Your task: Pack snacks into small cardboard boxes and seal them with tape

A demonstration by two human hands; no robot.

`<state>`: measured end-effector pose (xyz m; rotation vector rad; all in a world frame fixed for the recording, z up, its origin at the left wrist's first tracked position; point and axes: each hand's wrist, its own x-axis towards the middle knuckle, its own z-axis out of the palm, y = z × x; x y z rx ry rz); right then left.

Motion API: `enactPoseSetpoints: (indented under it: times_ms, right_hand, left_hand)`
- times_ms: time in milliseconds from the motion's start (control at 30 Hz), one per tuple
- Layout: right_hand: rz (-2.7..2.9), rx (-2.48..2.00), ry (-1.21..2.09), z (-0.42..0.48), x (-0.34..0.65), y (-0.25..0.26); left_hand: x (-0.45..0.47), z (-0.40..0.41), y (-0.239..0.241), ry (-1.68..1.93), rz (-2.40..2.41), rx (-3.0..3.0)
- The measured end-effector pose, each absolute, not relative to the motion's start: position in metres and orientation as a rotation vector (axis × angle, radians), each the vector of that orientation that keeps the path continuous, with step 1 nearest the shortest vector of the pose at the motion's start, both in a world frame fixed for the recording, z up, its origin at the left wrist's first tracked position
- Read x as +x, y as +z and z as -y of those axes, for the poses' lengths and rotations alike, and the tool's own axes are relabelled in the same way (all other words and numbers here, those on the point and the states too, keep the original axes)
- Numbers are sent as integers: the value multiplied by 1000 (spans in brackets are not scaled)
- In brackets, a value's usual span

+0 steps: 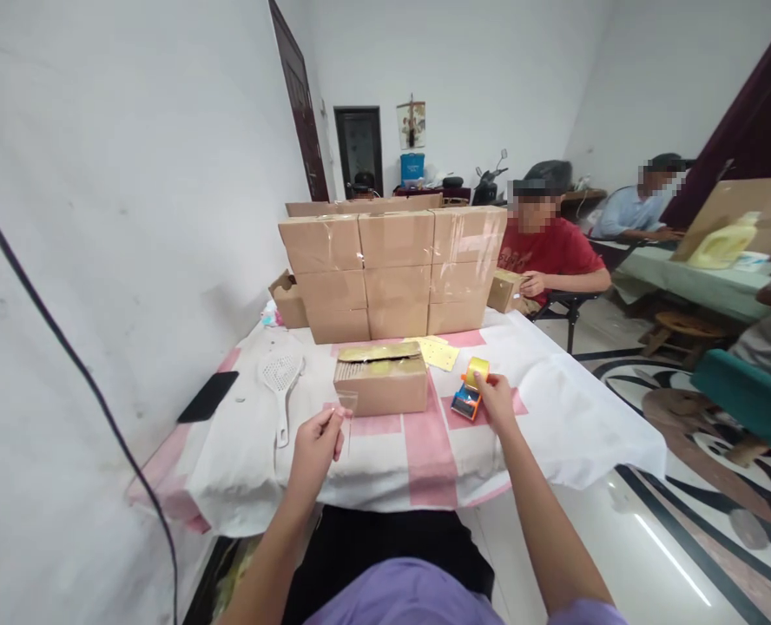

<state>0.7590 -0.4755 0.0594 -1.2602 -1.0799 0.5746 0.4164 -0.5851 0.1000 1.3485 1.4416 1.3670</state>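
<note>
My left hand (319, 443) is closed, pinching a short piece of clear tape (349, 402) in front of a small cardboard box (385, 388). Along the box's top a narrow dark gap shows between the flaps. To the right of that box, my right hand (497, 401) grips an orange and blue tape dispenser (469, 395) with a yellowish roll. The dispenser is on or just above the tablecloth; I cannot tell which. Behind the box lie yellow dotted cards (438, 353). Left of my left hand rests a white slotted spoon (282, 386).
Stacked cardboard boxes (395, 278) form a wall at the table's back. A black phone-like slab (208, 397) lies at the left edge. A person in a red shirt (548, 256) holds another box (506, 289) at the right. Beyond, another person sits by a green-covered table (704, 278).
</note>
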Motion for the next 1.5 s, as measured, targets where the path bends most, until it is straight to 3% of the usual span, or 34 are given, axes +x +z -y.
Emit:
enactPoseSetpoints:
  times_ms: [133,400,667,833,1033,1267,1500]
  right_hand:
    - [1211,-1204,436,512,720,76]
    - [1775,-812,801,547,589,120]
    - [1638,-811,486,520,638,178]
    - [1761,-898,624,497,654,203]
    - [1876,-961,849,429,627,180]
    - [2134,-1328,529,371,604,135]
    - [2035,-1573,237,369,602,135]
  left_hand:
    - [424,585,104,1396,-1428,1348]
    - [443,597,94,1408,-1375,1362]
    - [415,590,79,1257,-1612,1415]
    - [398,543,101,1334,-1821,2125]
    - [405,486,108,760,-1772,2510]
    - [415,488,91,731,-1735,2731]
    - [430,490,69,947,-1732,2674]
